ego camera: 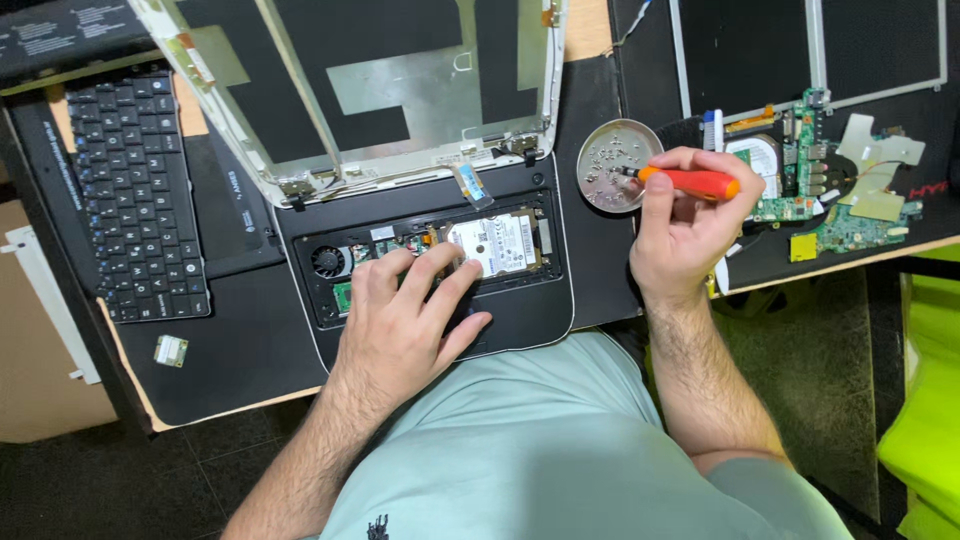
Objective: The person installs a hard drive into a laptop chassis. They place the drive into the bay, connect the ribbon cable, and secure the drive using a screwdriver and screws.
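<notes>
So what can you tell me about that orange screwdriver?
The screwdriver has a smooth orange handle, plastic by the look of it, and a short dark shaft. It lies nearly level in the right hand, fingers wrapped round the handle. Its tip points left over the round metal dish holding small screws.

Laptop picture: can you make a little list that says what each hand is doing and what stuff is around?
left hand: rests on the opened laptop base, fingers by the hard drive
right hand: holds an orange-handled screwdriver, tip over the round metal dish
dish: holds small screws
loose keyboard: lies to the left
circuit boards: lie to the right
</notes>
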